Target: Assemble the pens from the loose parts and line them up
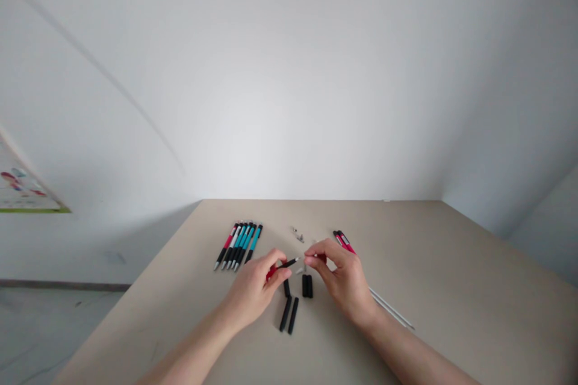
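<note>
My left hand (259,283) is closed around a red and black pen barrel (289,263), its tip pointing right. Close to that tip, my right hand (338,274) pinches something too small to make out between thumb and fingertips. Below the hands lie several black rubber grips (293,315), two of them side by side as a pair (307,286). Small metal pen parts (298,234) are scattered just beyond the fingers. Red pen barrels (344,241) lie behind my right hand, partly hidden by it. Thin pale refills (392,308) stick out from under my right wrist.
A row of assembled pens (239,246), teal, white and red with black grips, lies on the left of the beige table (451,264). A white wall (289,102) rises directly behind the table. A poster (22,186) hangs at far left.
</note>
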Tool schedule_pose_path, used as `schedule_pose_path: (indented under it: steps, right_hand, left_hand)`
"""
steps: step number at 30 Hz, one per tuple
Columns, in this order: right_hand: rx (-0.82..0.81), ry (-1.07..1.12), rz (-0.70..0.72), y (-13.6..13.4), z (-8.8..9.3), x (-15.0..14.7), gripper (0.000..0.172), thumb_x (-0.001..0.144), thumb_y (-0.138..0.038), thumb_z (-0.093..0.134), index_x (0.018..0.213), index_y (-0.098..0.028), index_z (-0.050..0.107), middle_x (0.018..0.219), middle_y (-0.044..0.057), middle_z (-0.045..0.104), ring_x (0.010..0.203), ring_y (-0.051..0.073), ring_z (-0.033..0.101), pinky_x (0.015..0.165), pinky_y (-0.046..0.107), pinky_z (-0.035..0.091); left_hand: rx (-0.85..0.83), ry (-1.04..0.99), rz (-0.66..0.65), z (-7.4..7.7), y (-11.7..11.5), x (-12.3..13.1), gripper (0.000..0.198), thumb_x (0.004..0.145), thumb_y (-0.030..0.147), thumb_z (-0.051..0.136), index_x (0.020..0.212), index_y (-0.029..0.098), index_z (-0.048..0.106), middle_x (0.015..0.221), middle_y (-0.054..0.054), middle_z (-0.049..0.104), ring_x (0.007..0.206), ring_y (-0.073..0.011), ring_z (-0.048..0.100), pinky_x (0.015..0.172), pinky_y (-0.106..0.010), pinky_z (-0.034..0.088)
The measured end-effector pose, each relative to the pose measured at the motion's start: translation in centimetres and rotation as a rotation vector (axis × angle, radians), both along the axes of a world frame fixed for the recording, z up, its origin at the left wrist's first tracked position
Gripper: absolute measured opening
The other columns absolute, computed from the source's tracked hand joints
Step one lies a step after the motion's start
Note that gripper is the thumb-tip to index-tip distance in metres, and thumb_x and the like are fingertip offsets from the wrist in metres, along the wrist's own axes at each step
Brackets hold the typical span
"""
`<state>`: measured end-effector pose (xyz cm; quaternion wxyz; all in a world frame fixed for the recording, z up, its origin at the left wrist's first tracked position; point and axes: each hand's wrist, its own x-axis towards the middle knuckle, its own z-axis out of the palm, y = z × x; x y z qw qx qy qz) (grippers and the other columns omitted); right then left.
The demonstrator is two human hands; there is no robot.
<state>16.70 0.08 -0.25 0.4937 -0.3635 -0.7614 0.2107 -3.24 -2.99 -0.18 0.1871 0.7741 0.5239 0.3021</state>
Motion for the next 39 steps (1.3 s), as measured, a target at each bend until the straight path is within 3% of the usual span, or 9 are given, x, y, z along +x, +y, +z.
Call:
schedule_pose_path:
  steps: [8,14,18,22,26,31,34,39]
  right_hand:
    - [-0.041,-0.029,0.054,-0.1,-0.4,-0.1,0.021,0.087,-0.039,0.063,0.080,-0.020,0.066,0.071,0.002,0.064,0.063,0.014,0.056,0.060,0.024,0.044]
    - [-0.033,-0.086,0.155,-0.8,0.6,-0.2,0.015,0.091,-0.022,0.052,0.090,-0.020,0.067,0.077,0.003,0.064,0.069,0.015,0.057,0.065,0.026,0.045]
    - [-0.027,-0.115,0.154,-0.8,0.7,-0.2,0.015,0.091,-0.020,0.051,0.091,-0.021,0.067,0.077,0.003,0.064,0.069,0.016,0.057,0.065,0.027,0.045]
    - [0.000,-0.133,0.122,-0.8,0.6,-0.2,0.016,0.091,-0.019,0.050,0.088,-0.020,0.065,0.076,0.004,0.064,0.070,0.016,0.057,0.064,0.026,0.045]
    - [0.032,-0.182,-0.015,-0.2,0.4,0.2,0.014,0.088,-0.016,0.050,0.086,-0.019,0.063,0.078,0.005,0.064,0.071,0.017,0.058,0.063,0.026,0.044]
    - [-0.048,-0.461,-0.185,0.9,0.0,1.2,0.018,0.079,-0.006,0.050,0.079,-0.017,0.064,0.078,0.007,0.066,0.074,0.019,0.060,0.068,0.028,0.045]
    - [-0.124,-0.597,-0.184,1.0,-0.2,1.4,0.021,0.075,-0.002,0.051,0.077,-0.016,0.066,0.077,0.007,0.067,0.076,0.020,0.062,0.070,0.028,0.045]
    - [-0.149,-0.644,-0.114,0.7,-0.7,0.8,0.022,0.075,-0.002,0.052,0.077,-0.017,0.068,0.080,0.007,0.067,0.081,0.020,0.062,0.070,0.027,0.044]
  left_hand:
    - [0.044,0.046,-0.095,0.3,-0.2,0.1,0.033,0.098,0.032,0.036,0.072,0.019,0.052,0.066,0.003,0.053,0.062,-0.0126,0.049,0.059,-0.022,0.033]
    - [0.001,0.035,-0.050,-0.1,-0.2,0.1,0.019,0.095,0.035,0.044,0.090,0.021,0.055,0.065,0.005,0.054,0.061,-0.0131,0.051,0.056,-0.021,0.034]
    - [0.018,0.045,-0.063,0.1,-0.3,0.1,0.021,0.095,0.034,0.045,0.083,0.020,0.055,0.069,0.004,0.055,0.063,-0.0126,0.050,0.057,-0.021,0.034]
    - [0.032,0.065,-0.084,0.4,-0.3,0.2,0.029,0.097,0.031,0.039,0.074,0.019,0.052,0.069,0.002,0.054,0.063,-0.0129,0.049,0.057,-0.022,0.033]
    - [0.033,0.087,-0.057,0.3,-0.2,0.2,0.033,0.098,0.031,0.034,0.070,0.019,0.047,0.066,0.002,0.052,0.062,-0.0129,0.049,0.058,-0.022,0.032]
    - [0.017,0.074,0.039,-0.4,0.1,-0.1,0.020,0.097,0.033,0.037,0.089,0.021,0.051,0.060,0.006,0.049,0.055,-0.0127,0.048,0.053,-0.021,0.029]
    - [0.015,0.079,0.051,-0.6,0.2,-0.2,0.017,0.097,0.034,0.040,0.093,0.022,0.051,0.060,0.006,0.049,0.054,-0.0129,0.049,0.052,-0.020,0.027]
    - [0.041,0.080,-0.006,-0.4,0.1,-0.2,0.025,0.099,0.031,0.031,0.088,0.022,0.051,0.070,0.003,0.056,0.063,-0.0138,0.054,0.059,-0.020,0.033]
